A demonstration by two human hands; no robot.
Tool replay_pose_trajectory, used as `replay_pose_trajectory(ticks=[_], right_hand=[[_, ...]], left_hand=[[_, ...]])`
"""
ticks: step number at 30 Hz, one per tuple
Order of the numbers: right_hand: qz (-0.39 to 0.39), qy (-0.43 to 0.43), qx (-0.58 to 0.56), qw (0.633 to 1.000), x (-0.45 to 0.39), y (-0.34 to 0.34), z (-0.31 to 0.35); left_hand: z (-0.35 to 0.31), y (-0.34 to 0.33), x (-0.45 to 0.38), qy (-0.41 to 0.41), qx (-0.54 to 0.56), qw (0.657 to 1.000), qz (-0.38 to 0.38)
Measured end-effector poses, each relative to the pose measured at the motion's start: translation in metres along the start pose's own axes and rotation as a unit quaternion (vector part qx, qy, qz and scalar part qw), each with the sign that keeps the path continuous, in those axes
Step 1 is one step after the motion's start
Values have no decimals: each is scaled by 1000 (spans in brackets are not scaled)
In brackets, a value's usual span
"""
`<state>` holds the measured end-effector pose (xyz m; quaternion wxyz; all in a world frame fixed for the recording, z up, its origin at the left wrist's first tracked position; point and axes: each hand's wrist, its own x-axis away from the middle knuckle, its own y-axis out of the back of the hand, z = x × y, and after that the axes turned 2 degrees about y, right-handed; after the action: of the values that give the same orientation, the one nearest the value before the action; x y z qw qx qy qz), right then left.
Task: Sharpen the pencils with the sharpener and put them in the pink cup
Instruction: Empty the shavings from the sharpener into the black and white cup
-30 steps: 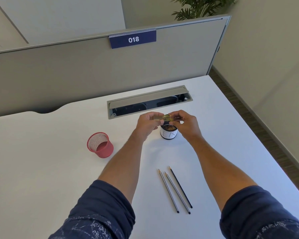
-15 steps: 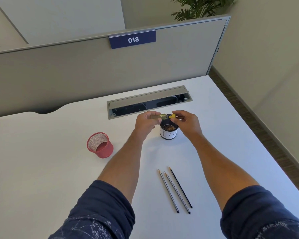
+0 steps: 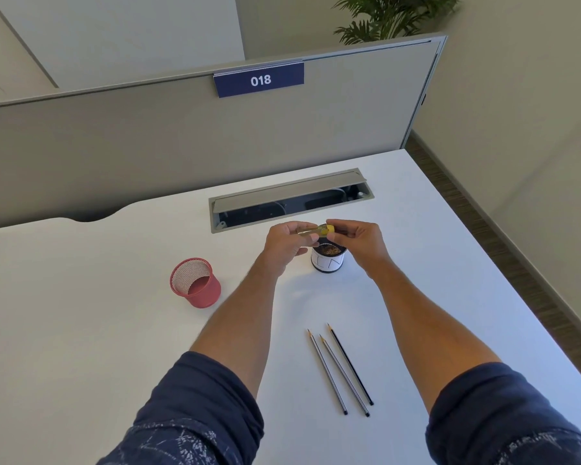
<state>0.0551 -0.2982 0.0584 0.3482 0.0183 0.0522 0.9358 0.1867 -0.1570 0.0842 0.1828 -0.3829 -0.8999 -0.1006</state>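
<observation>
**Both hands pinching at the sharpener over the shavings pot**

Pinching from either side, the left hand (image 3: 287, 241) is holding a short, pale yellow-green pencil (image 3: 307, 231) by its shaft, while the right hand (image 3: 359, 239) is gripping a small yellow sharpener (image 3: 327, 229) between thumb and fingertips. Both hands are hovering just above a small white-and-black pot (image 3: 328, 260) that is holding brown shavings, at the far middle of the white desk (image 3: 81, 330). How deep the pencil is sitting in the sharpener is too small to tell.

Judging by this, the sharpening step is in hand, with shavings meant to be dropping into the pot below. Three slim dark pencils (image 3: 341, 370) are lying side by side on the near part of the desk, points facing away, well apart from the hands. The pink mesh cup (image 3: 195, 283) is standing upright to the left, with no pencils showing inside, so the task looks to be at an early stage.

Next, the pencil probably needs twisting against the blade until pointed, then carrying left and dropping into the cup.
</observation>
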Motion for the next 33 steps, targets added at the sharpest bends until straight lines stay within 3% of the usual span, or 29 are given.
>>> replay_pose_trajectory(ticks=[15, 33], right_hand=[[81, -36, -32, 996, 6, -14, 11], [155, -29, 32, 987, 45, -76, 23]], left_hand=[[11, 19, 20, -5, 20, 999, 25], [37, 76, 81, 11, 33, 999, -23]])
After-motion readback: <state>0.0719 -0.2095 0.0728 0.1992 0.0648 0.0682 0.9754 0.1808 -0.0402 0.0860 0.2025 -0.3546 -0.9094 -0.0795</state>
